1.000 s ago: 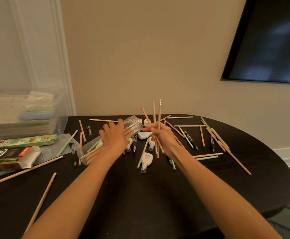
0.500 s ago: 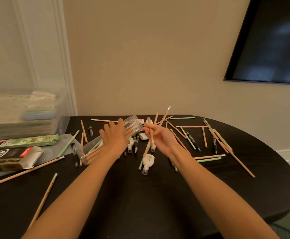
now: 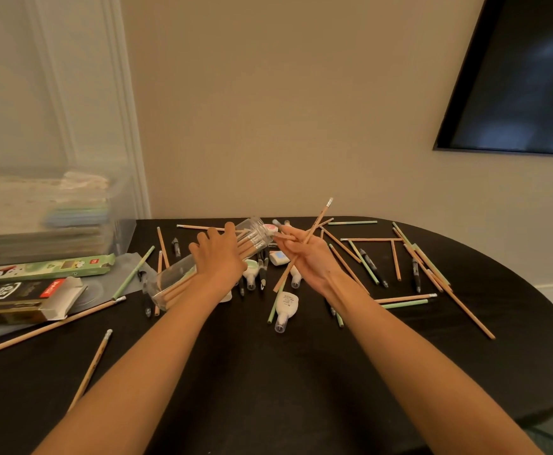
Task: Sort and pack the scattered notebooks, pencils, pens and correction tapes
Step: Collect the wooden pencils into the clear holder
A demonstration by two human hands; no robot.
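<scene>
A clear plastic pencil case (image 3: pixel 176 284) lies tilted on the dark table (image 3: pixel 268 389) with several wooden pencils inside. My left hand (image 3: pixel 217 257) grips it around the middle, its open mouth pointing right. My right hand (image 3: pixel 304 254) holds a few wooden pencils (image 3: pixel 317 221), their tips slanting toward that mouth. Wooden and green pencils (image 3: pixel 396 261), black pens (image 3: pixel 372 264) and white correction tapes (image 3: pixel 286 307) lie scattered across the table.
A clear bin (image 3: pixel 48 211) with stacked notebooks stands at the far left. In front of it lie a green pencil box (image 3: pixel 51 270) and an open black box (image 3: pixel 22 300). A dark screen (image 3: pixel 518 77) hangs on the wall at right.
My right hand has tilted its pencils from upright to slanting and brought their tips to the case's mouth. My left hand stayed on the case.
</scene>
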